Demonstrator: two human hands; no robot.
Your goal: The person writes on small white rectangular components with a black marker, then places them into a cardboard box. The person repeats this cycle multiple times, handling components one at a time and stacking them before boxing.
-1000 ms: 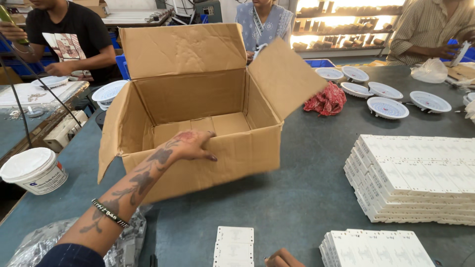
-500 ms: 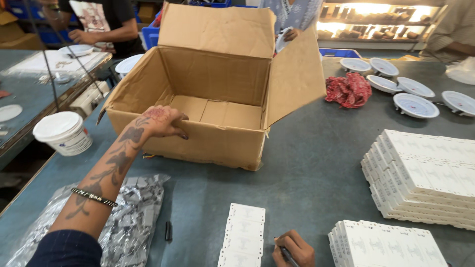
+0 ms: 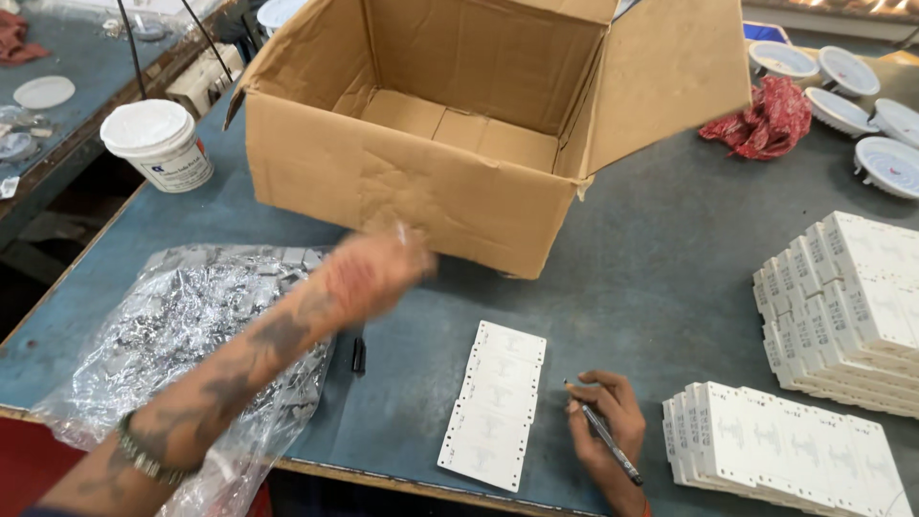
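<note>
Left hand: blurred, hovers just in front of the cardboard box, holds nothing I can make out; how far open, can't tell.
Right hand: closed round a black pen, resting on the worktop betw. the white sheet and the near stack.
Box: open, flaps up, inside bare, sits mid-worktop.
White sheet: flat, perforated, just left of right hand.
Pen cap: black, lies by the plastic bag of small metal parts, under left forearm.
Stacks: white boards, right side, one near.
Other: white tub left of box; red cloth and round white fittings far right.
</note>
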